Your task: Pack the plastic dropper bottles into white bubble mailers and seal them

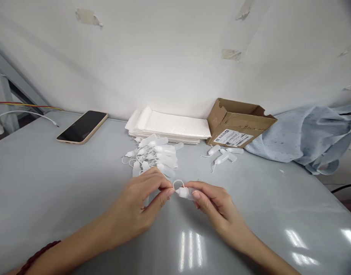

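Observation:
A small translucent squeeze bottle [182, 192] with a white pointed nozzle lies sideways between my hands, above the table. My right hand [214, 202] is closed round its body, thumb in front and fingers behind. A thin white loop strap [178, 181] arches from the bottle's neck to the nozzle tip. My left hand [148, 198] pinches the strap's end at the tip, where the small cap is mostly hidden by the fingertips. Just behind my left hand lies a heap of similar bottles [165, 159], partly covered by it. Several more bottles [222, 156] lie apart, farther right.
A stack of white envelopes [175, 126] rests against the wall. Beside it stands an open cardboard box [238, 122] with a label, and light-blue cloth [292, 133] lies to its right. A phone [82, 127] and a white cable [29, 112] are at the left.

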Demonstrator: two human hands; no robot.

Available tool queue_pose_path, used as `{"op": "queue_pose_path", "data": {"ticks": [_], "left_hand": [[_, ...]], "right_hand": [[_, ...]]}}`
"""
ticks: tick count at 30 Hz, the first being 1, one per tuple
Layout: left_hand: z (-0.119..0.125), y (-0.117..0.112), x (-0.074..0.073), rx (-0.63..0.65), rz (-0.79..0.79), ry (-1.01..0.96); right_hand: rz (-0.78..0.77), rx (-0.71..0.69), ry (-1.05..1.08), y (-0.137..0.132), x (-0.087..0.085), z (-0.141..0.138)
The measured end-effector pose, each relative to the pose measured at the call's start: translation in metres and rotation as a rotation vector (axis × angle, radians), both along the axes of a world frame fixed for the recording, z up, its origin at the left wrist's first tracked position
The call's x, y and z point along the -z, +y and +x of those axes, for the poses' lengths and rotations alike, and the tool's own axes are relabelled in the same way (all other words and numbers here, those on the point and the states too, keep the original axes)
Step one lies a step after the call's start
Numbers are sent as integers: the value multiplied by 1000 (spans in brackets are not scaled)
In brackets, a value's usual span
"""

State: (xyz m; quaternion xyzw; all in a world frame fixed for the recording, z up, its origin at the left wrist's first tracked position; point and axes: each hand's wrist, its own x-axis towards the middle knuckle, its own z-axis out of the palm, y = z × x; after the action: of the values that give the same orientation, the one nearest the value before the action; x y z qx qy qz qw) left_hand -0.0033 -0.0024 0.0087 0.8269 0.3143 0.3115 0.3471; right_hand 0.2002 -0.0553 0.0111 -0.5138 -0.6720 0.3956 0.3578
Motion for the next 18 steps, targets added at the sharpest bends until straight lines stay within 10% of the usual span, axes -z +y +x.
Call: {"op": "queue_pose_path", "data": {"ticks": [18], "left_hand": [[-8, 14, -8, -48, 95, 40]], "right_hand": [[-53, -90, -104, 1, 6, 3]]}}
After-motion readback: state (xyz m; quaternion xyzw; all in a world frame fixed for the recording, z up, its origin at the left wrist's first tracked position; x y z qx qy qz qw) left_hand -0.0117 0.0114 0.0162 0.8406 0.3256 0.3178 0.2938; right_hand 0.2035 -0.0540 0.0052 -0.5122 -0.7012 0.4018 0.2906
